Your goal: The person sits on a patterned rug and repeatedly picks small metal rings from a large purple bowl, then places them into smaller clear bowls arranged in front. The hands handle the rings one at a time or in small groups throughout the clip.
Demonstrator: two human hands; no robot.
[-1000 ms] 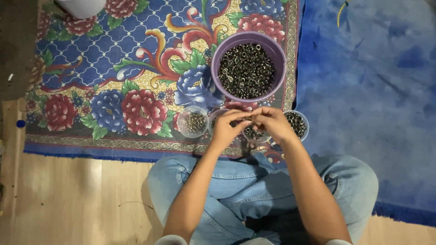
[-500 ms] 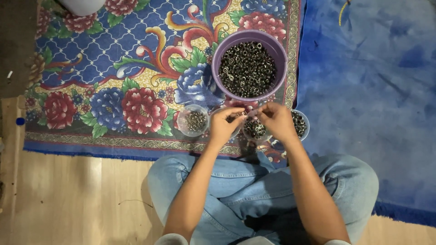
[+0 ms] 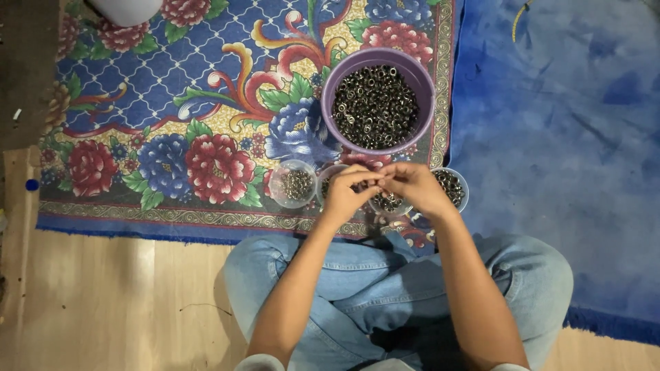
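Left hand (image 3: pixel 347 194) and right hand (image 3: pixel 412 187) meet fingertip to fingertip, fingers pinched closed on something too small to identify. Purple bowl of metal eyelets (image 3: pixel 377 103) lies at 12 o'clock, equally near both.

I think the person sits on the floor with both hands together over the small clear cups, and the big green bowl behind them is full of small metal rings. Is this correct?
Not quite: the big bowl is purple, not green, as the head view shows. The rest stands: the left hand and right hand meet over the small clear cups, and the bowl is full of small metal rings.
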